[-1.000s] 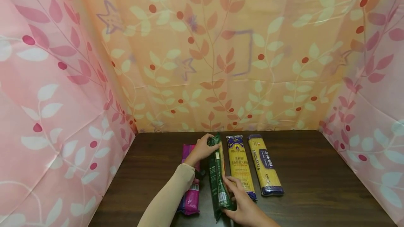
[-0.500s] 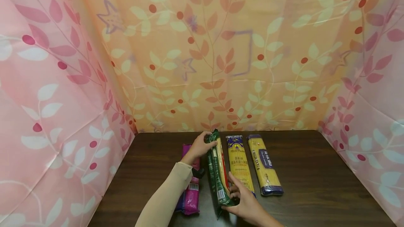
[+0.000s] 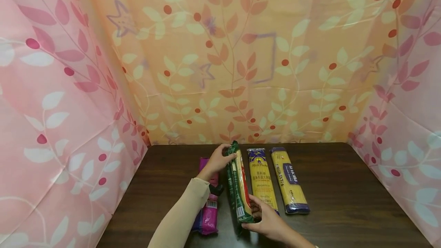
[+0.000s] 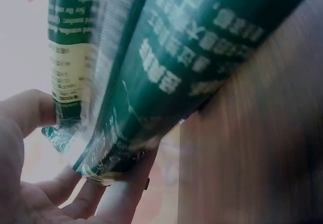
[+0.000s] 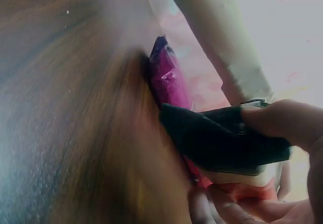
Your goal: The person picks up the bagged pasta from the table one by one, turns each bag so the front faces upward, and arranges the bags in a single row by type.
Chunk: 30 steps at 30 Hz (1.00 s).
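Both hands hold a green spaghetti packet (image 3: 237,190) tilted on its edge, raised slightly off the table. My left hand (image 3: 218,162) grips its far end, thumb on one side and fingers on the other, as the left wrist view shows too. At the near end my right hand (image 3: 267,219) pinches the packet, thumb beneath and fingers against its red and yellow face. The right wrist view shows the dark green end (image 5: 222,138) between thumb and fingers. A magenta packet (image 3: 209,217) lies to the left, partly hidden under the left forearm.
To the right lie a yellow spaghetti packet with blue ends (image 3: 262,177) and another spaghetti packet with a dark purple label (image 3: 291,179). The dark wooden table (image 3: 344,194) meets a patterned orange curtain (image 3: 234,68) at its back edge.
The green packet has risen a little and turned, so more of its red and yellow face shows. The right hand's fingers have shifted along its near end. The other packets stay put.
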Each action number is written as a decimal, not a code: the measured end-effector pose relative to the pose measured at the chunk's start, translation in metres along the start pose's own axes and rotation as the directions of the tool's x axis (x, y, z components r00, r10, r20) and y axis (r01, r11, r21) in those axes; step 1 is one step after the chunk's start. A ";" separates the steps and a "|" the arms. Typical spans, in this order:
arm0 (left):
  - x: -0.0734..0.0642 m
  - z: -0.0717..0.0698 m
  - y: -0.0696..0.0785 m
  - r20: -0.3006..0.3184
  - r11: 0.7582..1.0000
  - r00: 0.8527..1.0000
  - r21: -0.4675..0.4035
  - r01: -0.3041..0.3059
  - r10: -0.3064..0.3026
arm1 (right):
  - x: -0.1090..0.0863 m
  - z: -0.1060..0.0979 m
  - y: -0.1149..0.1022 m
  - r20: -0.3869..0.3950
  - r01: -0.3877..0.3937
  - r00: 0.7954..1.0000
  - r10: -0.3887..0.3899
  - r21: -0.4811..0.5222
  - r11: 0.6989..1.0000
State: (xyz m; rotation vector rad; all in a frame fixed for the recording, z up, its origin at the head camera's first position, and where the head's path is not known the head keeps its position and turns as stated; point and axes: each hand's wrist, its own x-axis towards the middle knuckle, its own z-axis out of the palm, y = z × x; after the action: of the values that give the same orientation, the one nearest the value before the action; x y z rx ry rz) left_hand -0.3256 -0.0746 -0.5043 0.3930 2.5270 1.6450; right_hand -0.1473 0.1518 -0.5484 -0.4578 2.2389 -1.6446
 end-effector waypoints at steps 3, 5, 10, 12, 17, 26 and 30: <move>0.000 -0.001 0.001 -0.005 0.999 1.000 -0.046 0.007 -0.007 | -0.003 0.002 -0.001 -0.013 0.020 1.000 -0.018 0.108 0.994; 0.001 -0.001 0.002 -0.003 0.998 1.000 -0.066 0.006 -0.006 | -0.004 0.003 -0.002 -0.010 0.044 0.999 -0.043 0.180 0.983; 0.001 -0.003 0.004 0.026 0.998 1.000 -0.069 0.006 -0.004 | -0.004 0.004 -0.004 0.020 0.099 0.994 -0.110 0.296 0.950; 0.001 -0.004 0.004 0.034 0.998 0.999 -0.059 0.003 -0.001 | -0.004 0.003 -0.002 0.038 0.119 0.990 -0.137 0.307 0.944; 0.001 -0.006 0.000 0.054 0.998 0.998 -0.063 -0.028 0.032 | -0.004 -0.003 -0.001 0.066 0.122 0.987 -0.147 0.290 0.949; 0.000 -0.005 -0.004 0.088 0.991 0.996 -0.135 0.008 0.004 | -0.008 -0.015 -0.004 0.138 0.098 0.983 -0.125 0.183 0.978; 0.002 -0.003 -0.005 0.086 0.984 0.996 -0.179 0.022 -0.006 | -0.008 -0.015 0.001 0.141 0.173 0.969 -0.203 0.202 0.964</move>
State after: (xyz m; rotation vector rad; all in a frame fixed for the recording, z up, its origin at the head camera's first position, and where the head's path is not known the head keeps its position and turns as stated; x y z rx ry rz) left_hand -0.3291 -0.0788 -0.5076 0.4166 2.2926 1.7923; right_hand -0.1470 0.1686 -0.5440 -0.7446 1.9519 -1.8222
